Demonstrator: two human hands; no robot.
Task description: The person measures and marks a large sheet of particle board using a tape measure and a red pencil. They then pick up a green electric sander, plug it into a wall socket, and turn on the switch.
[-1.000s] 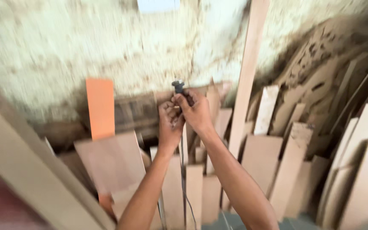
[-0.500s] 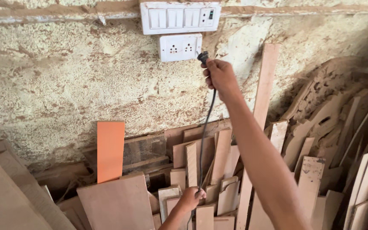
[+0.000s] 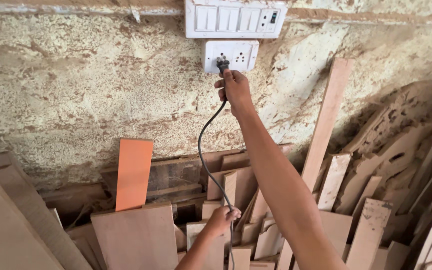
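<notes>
The right hand point(image 3: 236, 89) reaches up to the wall, its fingers closed around a dark plug point(image 3: 222, 64), which it presses against the white socket plate point(image 3: 231, 55). The plug sits at the hand's 11 o'clock, its tip touching the left half of the plate; whether the pins are fully in cannot be told. Just above the socket, at 12 o'clock, runs a white switch panel point(image 3: 235, 19).

From the plug a dark cable point(image 3: 202, 150) drops in a curve toward 6 o'clock, down to the left hand point(image 3: 221, 220), which is curled loosely around it low in the view. Around that hand, wooden offcuts point(image 3: 141, 235) lean against the rough plaster wall point(image 3: 76, 85), with an orange board point(image 3: 133, 172) at its 10 o'clock.
</notes>
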